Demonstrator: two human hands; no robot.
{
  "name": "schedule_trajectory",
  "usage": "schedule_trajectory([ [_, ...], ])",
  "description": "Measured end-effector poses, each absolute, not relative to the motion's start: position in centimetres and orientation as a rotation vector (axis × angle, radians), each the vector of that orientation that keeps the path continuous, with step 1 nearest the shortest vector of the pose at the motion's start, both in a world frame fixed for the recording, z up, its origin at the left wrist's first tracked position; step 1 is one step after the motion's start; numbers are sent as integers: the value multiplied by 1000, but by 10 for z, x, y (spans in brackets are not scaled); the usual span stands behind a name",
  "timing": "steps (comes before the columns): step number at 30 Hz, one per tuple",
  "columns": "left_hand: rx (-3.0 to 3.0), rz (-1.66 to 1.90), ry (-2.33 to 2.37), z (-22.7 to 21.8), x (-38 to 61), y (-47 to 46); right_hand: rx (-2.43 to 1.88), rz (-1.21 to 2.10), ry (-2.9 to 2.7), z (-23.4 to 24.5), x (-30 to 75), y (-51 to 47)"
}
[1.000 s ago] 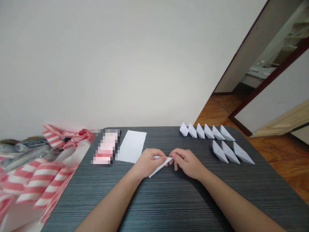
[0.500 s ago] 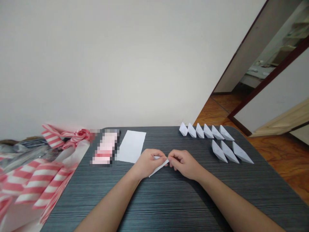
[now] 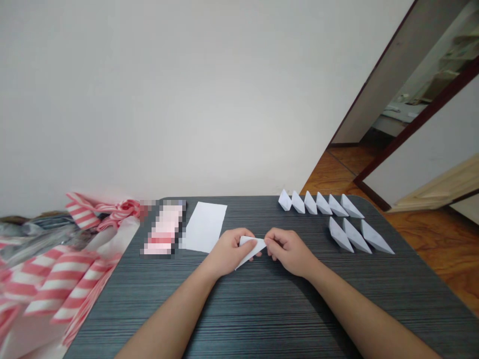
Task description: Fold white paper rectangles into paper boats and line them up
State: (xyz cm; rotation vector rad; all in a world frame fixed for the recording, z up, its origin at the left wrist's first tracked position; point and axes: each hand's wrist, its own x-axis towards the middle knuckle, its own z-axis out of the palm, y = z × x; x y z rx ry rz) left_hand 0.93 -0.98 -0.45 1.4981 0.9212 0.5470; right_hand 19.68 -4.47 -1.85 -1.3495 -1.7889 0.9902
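A small folded piece of white paper (image 3: pixel 250 251) is held above the middle of the dark table (image 3: pixel 258 314). My left hand (image 3: pixel 229 252) is closed on it, thumb on top and fingers beneath. With thumb and fingertips, my right hand (image 3: pixel 290 252) pinches the paper's right corner. Part of the paper is hidden under the left thumb. Beyond my left hand lies a flat sheet of white paper (image 3: pixel 205 225). Several folded paper boats (image 3: pixel 322 203) stand in a row at the back right, and three more paper boats (image 3: pixel 357 235) stand in front of them.
A pixelated flat pink and white object (image 3: pixel 161 232) lies at the table's left edge. Red-and-white striped cloth (image 3: pixel 56 279) is heaped beside the table on the left. A pale wall (image 3: pixel 194 99) rises behind; wooden floor (image 3: pixel 430 234) shows on the right.
The folded paper has turned and shifted slightly right, and more of its upper face shows. My right hand has moved a little right, its pinch still at the corner.
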Motion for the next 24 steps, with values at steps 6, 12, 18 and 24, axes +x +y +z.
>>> schedule_trajectory([
  [6, 1592, 543, 934, -5, 9, -11, -1336, 989, -1818, -18, 196, -45],
  [12, 1527, 567, 899, -6, 10, -12, -1342, 1049, -1768, -15, 195, -46],
  [18, 1412, 602, 845, -12, 11, -9, -1374, 1005, -1672, -18, 197, -44],
  [24, 1475, 587, 839, -15, 9, -8, -1371, 1052, -1666, -20, 198, -43],
])
